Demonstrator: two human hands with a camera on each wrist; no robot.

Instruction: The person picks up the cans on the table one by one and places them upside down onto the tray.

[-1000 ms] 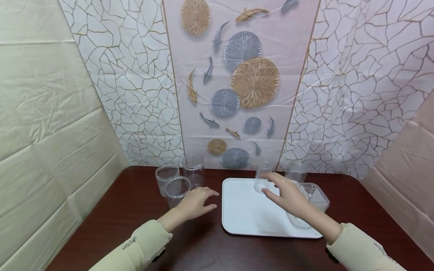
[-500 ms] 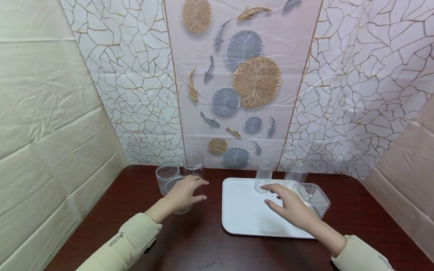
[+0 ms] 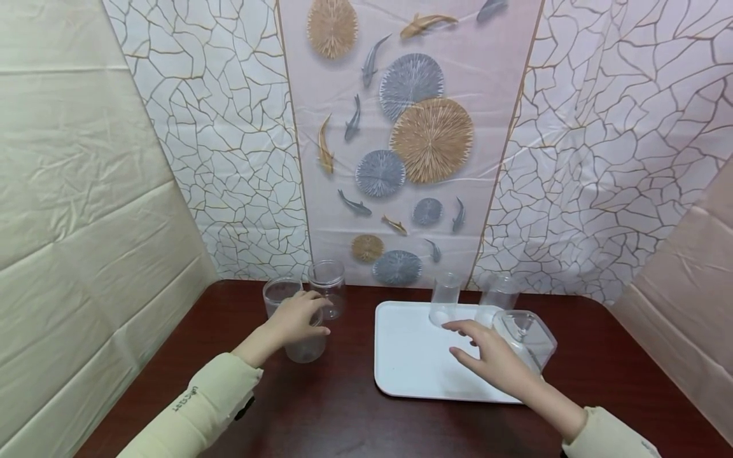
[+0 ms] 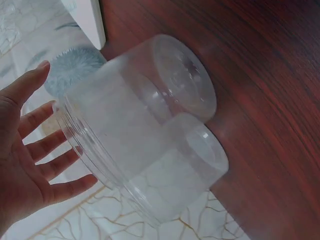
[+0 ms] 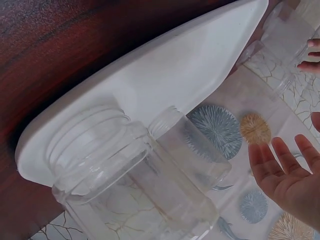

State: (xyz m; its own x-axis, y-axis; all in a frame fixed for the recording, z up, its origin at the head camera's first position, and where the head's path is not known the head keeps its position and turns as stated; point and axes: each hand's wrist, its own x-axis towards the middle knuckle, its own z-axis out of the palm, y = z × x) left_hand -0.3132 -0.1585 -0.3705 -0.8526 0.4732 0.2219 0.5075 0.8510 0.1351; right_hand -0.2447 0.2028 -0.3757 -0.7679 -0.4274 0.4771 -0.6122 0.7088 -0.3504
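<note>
Left hand point(image 3: 293, 319) spread above the rim of an upright clear round plastic jar point(image 3: 306, 348).
Fingers apart, gripping nothing; contact, can't tell from here. Jar's below the palm, long axis vertical, left hand nearer. Right hand point(image 3: 497, 359), fingers loose, over the white rectangular tray point(image 3: 412, 362); dark red wooden tabletop point(image 3: 349, 375) between jar and tray edge. Two similar jars point(image 3: 328, 289) crowd behind.
</note>
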